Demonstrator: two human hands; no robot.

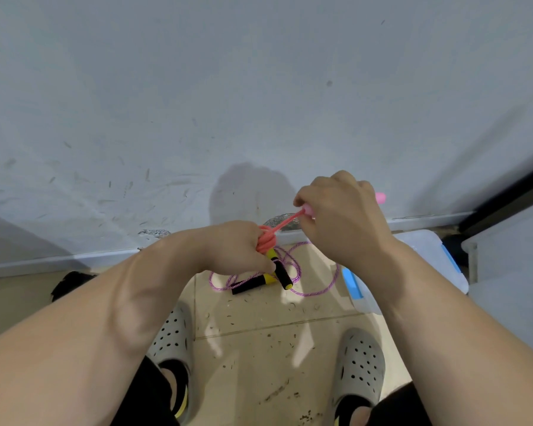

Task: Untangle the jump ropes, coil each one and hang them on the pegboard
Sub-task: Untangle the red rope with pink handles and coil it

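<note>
My left hand (pixel 234 247) grips a tight coil of pink jump rope (pixel 266 239) in front of the wall. A short taut stretch of that rope runs up to its pink handle (pixel 379 197), which my right hand (pixel 339 216) grips, with the handle's end sticking out to the right. On the floor below lies a purple speckled jump rope (pixel 317 290) in loose loops, with two black and yellow handles (pixel 282 273) crossing in its middle. No pegboard is in view.
A scuffed white wall (pixel 259 87) fills the upper half, with a baseboard (pixel 59 261) at floor level. A clear plastic bin with blue clips (pixel 428 256) stands on the tiled floor at right. My two feet in grey perforated clogs (pixel 360 364) stand below.
</note>
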